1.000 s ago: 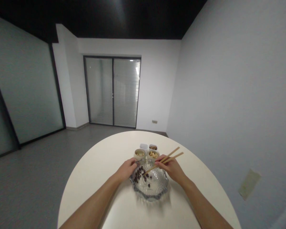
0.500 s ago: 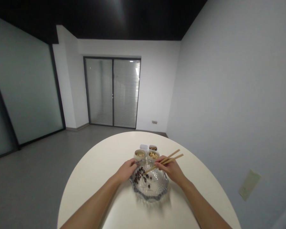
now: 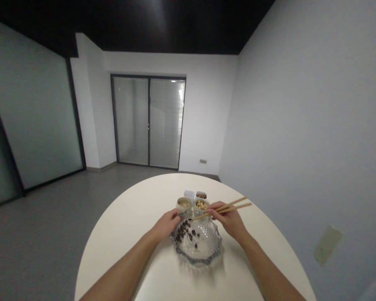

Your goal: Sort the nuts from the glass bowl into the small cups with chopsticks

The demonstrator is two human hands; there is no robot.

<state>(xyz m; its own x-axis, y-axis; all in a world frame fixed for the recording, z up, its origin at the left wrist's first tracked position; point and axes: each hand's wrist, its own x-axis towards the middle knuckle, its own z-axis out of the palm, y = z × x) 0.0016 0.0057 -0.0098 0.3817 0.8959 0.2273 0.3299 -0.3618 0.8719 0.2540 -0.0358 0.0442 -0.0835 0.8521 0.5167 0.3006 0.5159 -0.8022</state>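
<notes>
L hand (image 3: pixel 167 223) holds scalloped glass bowl (image 3: pixel 207 251) by its rim on desk (image 3: pixel 128 217); R hand (image 3: pixel 227 218) holds chopsticks (image 3: pixel 236 205), tips approx. over bowl's far side. Dark beans (image 3: pixel 183 230) mostly in bowl's L half. 4 sm. cups (image 3: pixel 183 207) just beyond bowl.

Beans (image 3: pixel 184 229) lie in the bowl (image 3: pixel 207 240) on the table (image 3: pixel 138 209); 4 containers (image 3: pixel 183 207) stand behind it.

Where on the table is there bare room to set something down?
Bare tabletop lies outside the left forearm, outside the right forearm, and between them, nearer than the glass bowl. It's crowded beyond the bowl, where four small cups cluster, and at its far rim: left hand, right hand, chopsticks.
</notes>
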